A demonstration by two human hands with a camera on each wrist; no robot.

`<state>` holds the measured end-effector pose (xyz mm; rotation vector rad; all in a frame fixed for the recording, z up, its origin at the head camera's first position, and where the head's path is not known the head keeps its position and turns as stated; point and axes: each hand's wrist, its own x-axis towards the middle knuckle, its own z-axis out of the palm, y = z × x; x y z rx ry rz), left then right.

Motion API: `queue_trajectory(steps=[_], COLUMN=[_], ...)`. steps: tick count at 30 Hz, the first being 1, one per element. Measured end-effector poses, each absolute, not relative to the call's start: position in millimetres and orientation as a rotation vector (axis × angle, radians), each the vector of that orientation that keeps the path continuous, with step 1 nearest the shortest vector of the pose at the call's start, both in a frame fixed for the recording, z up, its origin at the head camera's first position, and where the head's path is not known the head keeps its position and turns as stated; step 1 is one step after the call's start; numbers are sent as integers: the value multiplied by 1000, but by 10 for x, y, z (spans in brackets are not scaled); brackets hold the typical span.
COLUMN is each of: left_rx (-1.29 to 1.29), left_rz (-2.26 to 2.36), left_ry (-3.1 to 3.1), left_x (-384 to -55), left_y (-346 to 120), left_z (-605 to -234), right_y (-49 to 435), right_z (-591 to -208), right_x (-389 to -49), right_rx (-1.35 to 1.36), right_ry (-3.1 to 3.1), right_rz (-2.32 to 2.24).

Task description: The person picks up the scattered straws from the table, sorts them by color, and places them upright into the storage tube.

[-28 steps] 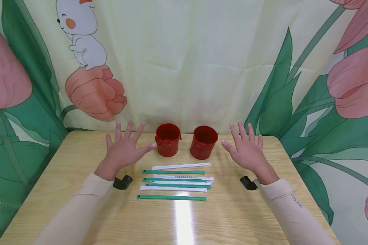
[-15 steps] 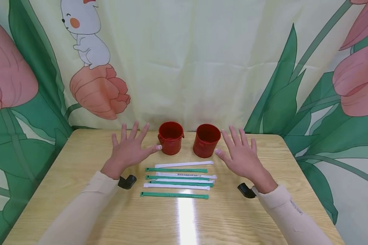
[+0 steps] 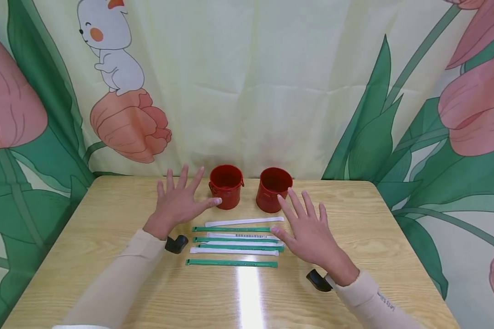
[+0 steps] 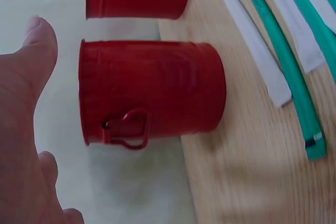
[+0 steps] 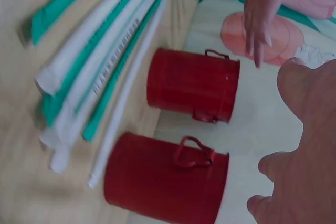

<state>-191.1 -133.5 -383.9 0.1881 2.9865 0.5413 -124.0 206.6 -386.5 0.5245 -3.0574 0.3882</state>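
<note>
Two small red metal buckets stand upright side by side at the back of the table, a left bucket and a right bucket. In front of them lie several paper-wrapped straws, among them a green straw and a white straw, roughly parallel. My left hand hovers beside the left bucket, fingers spread, holding nothing. Its thumb overlaps that bucket in the head view, but the left wrist view shows a gap. My right hand is spread over the straws' right ends, also holding nothing.
The wooden table ends just behind the buckets at a printed curtain. Small black wrist cameras sit under each wrist, a left one and a right one. Small wire handle loops stick out from the buckets' sides.
My right hand has moved left and nearer to me, from right of the buckets to the straws' right ends. My left hand has shifted slightly right. Buckets and straws have stayed put.
</note>
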Motion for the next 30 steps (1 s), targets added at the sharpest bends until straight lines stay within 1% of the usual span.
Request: queue_trajectory(steps=[6, 20, 30], left_rx=[218, 277, 359], left_rz=[562, 719, 1061], left_ry=[2981, 3013, 2982], left_x=[-2002, -2173, -2329], left_y=[-1212, -1031, -988], left_z=[-3921, -4000, -4038], right_y=[1974, 1862, 1818], right_z=[-3982, -4086, -4136], right_x=[-1145, -1143, -1241], right_rx=[537, 663, 779], right_ry=[-3096, -3108, -3129], right_rz=[378, 409, 495])
